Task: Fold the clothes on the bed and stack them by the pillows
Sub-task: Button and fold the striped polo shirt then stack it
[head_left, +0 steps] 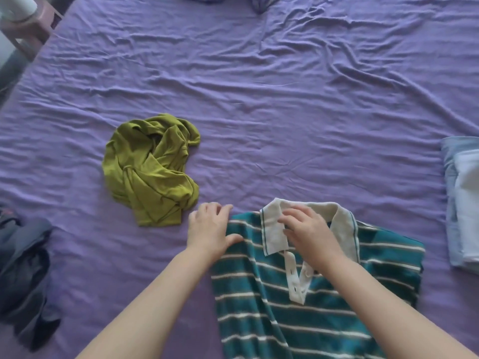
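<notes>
Close to the near edge of the bed, both hands were on a teal polo shirt point(298, 294) with thin white stripes, a soft knit lying face up with its collar end pointing away from the person. The right hand point(308, 229) lay across the pale grey ribbed collar point(274, 229), its fingers bent over the left collar flap and apparently pinching it, though the thumb was hidden. The left hand point(210, 229) rested at the shirt's left shoulder edge, fingers loosely curved onto the sheet and the thumb pressing on the striped fabric without closing round it. Below the collar, a white button placket point(296, 278) hung open in a narrow V. The shirt's right side looked already folded inward, giving it a squared edge.

Just beyond the left hand lay an olive-green garment point(153, 169), a smooth thin jersey twisted into a crumpled heap. At the far left edge sat a dark navy garment point(23, 270), bunched and slack. At the right edge, well apart from the polo, stood a small stack of folded clothes point(464, 203) in light blue and white, flat and rectangular. Everything lay on a lilac bedsheet point(285, 86), heavily wrinkled in long ridges. A pinkish stool point(33, 35) stood off the bed's upper left corner.
</notes>
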`<action>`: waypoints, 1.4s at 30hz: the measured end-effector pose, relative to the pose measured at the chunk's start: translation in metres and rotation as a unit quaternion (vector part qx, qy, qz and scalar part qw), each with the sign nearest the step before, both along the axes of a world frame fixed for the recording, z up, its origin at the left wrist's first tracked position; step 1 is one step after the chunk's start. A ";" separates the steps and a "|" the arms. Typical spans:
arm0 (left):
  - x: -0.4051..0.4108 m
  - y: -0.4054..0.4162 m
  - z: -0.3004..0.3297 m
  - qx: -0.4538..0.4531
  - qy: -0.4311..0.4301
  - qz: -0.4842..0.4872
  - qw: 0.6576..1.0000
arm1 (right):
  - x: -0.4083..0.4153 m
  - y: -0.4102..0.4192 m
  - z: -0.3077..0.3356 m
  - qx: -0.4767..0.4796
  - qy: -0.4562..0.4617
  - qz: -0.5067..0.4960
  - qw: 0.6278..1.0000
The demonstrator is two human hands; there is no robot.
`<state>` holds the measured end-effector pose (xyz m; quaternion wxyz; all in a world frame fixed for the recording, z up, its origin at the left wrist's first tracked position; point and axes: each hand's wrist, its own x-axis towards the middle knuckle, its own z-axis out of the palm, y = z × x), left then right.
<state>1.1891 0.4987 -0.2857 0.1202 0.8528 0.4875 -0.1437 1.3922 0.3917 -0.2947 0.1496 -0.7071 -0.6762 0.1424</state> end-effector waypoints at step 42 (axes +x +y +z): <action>0.061 -0.117 -0.024 -0.110 -0.112 -0.227 0.961 | -0.029 -0.107 -0.006 -0.205 0.071 -0.268 0.939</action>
